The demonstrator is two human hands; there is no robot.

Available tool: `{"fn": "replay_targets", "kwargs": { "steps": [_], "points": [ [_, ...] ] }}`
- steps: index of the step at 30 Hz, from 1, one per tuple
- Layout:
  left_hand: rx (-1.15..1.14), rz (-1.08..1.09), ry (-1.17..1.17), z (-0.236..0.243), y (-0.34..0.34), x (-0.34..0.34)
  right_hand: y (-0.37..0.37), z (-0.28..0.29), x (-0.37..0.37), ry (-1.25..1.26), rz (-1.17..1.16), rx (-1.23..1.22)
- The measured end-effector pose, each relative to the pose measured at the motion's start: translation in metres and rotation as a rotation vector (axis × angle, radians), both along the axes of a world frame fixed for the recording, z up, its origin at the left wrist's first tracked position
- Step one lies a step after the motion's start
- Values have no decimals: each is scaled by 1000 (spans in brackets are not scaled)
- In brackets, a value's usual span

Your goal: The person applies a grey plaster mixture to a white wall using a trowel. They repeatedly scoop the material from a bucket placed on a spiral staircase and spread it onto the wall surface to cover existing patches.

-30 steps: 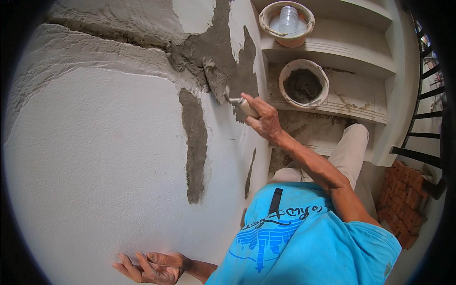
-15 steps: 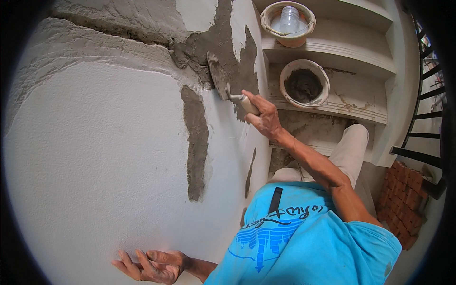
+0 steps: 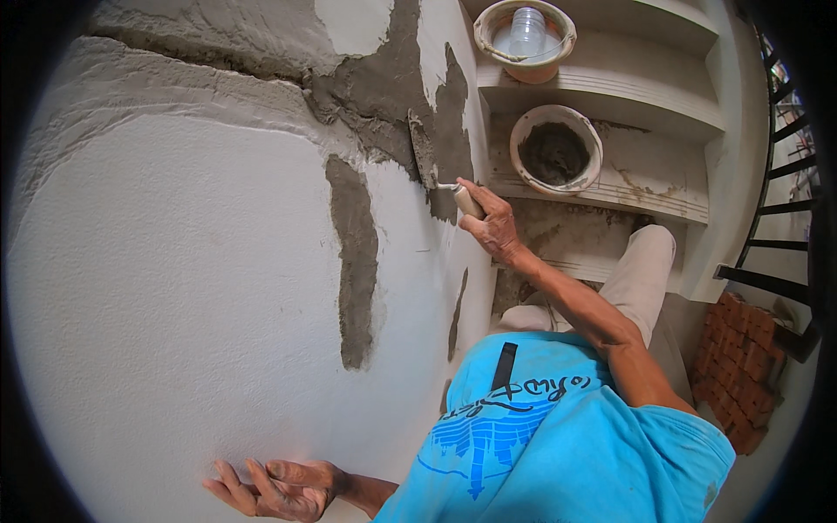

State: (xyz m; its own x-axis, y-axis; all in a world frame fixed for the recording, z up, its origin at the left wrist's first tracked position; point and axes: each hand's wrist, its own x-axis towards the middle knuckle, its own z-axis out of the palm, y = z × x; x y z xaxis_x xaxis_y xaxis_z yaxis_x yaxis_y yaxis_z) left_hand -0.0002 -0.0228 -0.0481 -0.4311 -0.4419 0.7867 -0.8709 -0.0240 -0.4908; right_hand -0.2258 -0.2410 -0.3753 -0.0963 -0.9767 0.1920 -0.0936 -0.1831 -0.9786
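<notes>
My left hand [image 3: 275, 490], loosely curled and holding nothing I can see, is beside the white wall [image 3: 209, 288]; touching or not, I can't tell. Far up and right of those fingers lies the grey mortar patch [image 3: 375, 91]. The trowel [image 3: 422, 150] lies up-left of my nearer right hand [image 3: 493, 225], closed round its handle, blade's long axis tilting slightly left; right of these fingers sits the bucket [image 3: 527, 174].

Left of the mortar bucket [image 3: 521, 144], a plastering trowel [image 3: 424, 155] with pale handle, bent metal neck and mortar-smeared blade, tilted nearly edge-on, handle end nearest the bucket. Also left of it, damp-looking dark grey mortar [image 3: 375, 87], smooth in places, ragged along its edge.
</notes>
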Motion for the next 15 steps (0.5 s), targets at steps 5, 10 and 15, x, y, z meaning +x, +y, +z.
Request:
{"fn": "replay_targets", "kwargs": {
  "steps": [5, 10, 15],
  "points": [
    [-5, 28, -24, 0, 1, 0, 26, 10, 2, 24, 123, -53],
    [-12, 18, -18, 2, 2, 0, 14, 10, -4, -6, 37, -53],
    [-19, 37, -16, 0, -1, -1, -4, 15, -4, 44, 24, -52]
  ]
}}
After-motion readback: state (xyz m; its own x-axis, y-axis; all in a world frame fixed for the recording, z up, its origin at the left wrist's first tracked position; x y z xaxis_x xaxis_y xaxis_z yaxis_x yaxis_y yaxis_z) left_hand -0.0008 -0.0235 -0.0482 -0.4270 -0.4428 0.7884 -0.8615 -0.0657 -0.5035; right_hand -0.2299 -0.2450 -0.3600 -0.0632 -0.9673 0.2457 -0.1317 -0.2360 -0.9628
